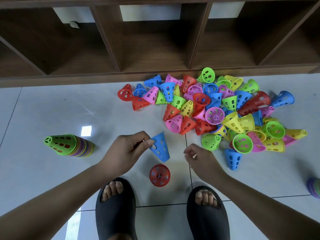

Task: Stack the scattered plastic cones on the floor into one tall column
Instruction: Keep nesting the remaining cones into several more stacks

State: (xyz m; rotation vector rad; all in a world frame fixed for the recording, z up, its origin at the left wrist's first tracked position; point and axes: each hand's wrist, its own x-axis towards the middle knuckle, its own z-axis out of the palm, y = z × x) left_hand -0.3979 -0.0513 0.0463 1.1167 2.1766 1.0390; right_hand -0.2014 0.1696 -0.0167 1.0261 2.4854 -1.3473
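My left hand [129,149] pinches a blue perforated cone [160,147] by its side, held just above the floor. Below it stands a short stack topped by a red cone [159,175], seen from above, between my feet. My right hand [199,157] hovers to the right of the blue cone, fingers loosely curled and holding nothing. A large heap of scattered cones [216,111] in red, blue, pink, yellow and green lies on the floor at the upper right. A single blue cone [233,159] lies near my right hand.
A taller stack topped by a green cone [69,144] stands at the left. Another stack [314,187] shows at the right edge. A brown wooden shelf unit [155,49] runs along the back. My feet in black slippers [116,210] stand on the grey tiles.
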